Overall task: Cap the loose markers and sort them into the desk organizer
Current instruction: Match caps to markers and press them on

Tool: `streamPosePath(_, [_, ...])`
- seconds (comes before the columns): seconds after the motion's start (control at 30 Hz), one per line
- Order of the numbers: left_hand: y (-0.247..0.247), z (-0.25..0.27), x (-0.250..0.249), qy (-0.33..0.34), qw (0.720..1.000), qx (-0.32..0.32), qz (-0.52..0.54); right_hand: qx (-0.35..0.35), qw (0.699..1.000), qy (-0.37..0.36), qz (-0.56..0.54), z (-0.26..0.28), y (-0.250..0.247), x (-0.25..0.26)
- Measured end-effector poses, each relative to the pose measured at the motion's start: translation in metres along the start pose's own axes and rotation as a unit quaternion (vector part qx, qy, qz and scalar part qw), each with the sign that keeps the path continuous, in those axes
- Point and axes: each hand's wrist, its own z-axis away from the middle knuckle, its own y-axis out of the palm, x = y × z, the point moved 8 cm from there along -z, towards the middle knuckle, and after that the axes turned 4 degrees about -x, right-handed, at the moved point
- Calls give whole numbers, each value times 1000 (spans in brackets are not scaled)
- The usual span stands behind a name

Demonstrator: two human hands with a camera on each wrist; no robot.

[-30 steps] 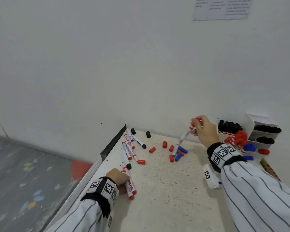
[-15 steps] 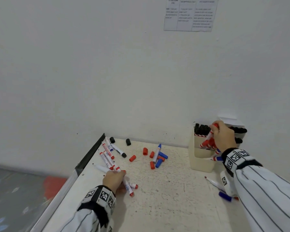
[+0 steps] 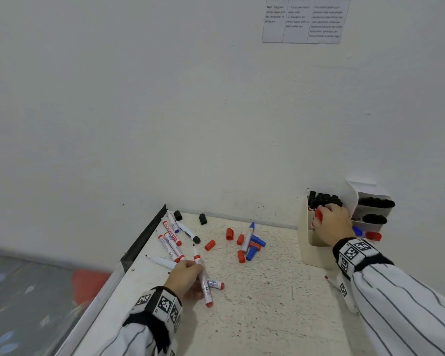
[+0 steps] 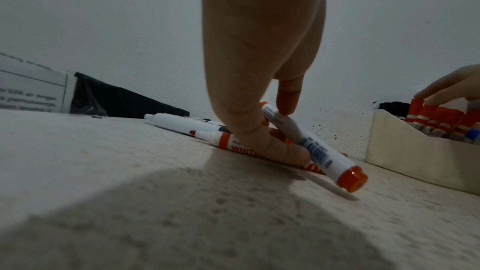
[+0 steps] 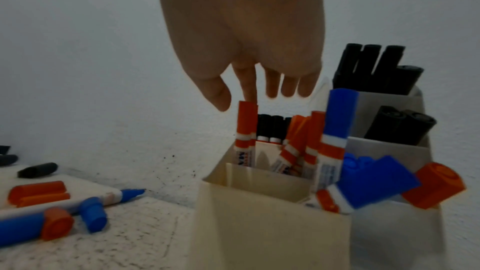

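Note:
My left hand (image 3: 190,269) pinches an uncapped red marker (image 3: 205,289) between thumb and fingers (image 4: 285,102), its rear end tilted just off the table. Another uncapped red marker (image 4: 223,139) lies under that hand. My right hand (image 3: 329,222) hovers over the cream desk organizer (image 3: 316,253), fingers straight. Its index fingertip touches the cap of a red marker (image 5: 245,124) that stands in the front compartment among other red ones. Loose on the table are a blue uncapped marker (image 3: 249,237), red caps (image 3: 210,245), blue caps (image 3: 258,240) and black caps (image 3: 203,219).
Several more markers (image 3: 171,233) lie along the table's left edge, which has a black trim (image 3: 144,237) and drops to the floor. The wall stands right behind the organizer. Black markers (image 5: 374,69) fill its rear tiers. Another marker (image 3: 332,281) lies under my right forearm.
My right hand carried the capped red marker from mid-table to the organizer, lowered it in and released its grip. My left hand picked an uncapped red marker from the pile.

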Motion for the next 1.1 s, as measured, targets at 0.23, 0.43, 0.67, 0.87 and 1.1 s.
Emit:
streamPosePath(0.23, [-3,6,3,-3,1000,14,-13,47,990,-134,-15,38,31,87])
streamPosePath(0.43, [-8,6,6,11,998,28,-59,301,944,-121,-59,95,112,143])
streamPosePath(0.67, [-3,15,6,17,987,78,-141,318,943,-92,-37,109,128,146])
streamPosePath(0.87, [1,10,3,71,982,37,-173,319,939,-121,-41,116,125,138])
streamPosePath(1.1, [3,12,-2,81,982,11,-168,343,924,-158,-50,125,121,135])
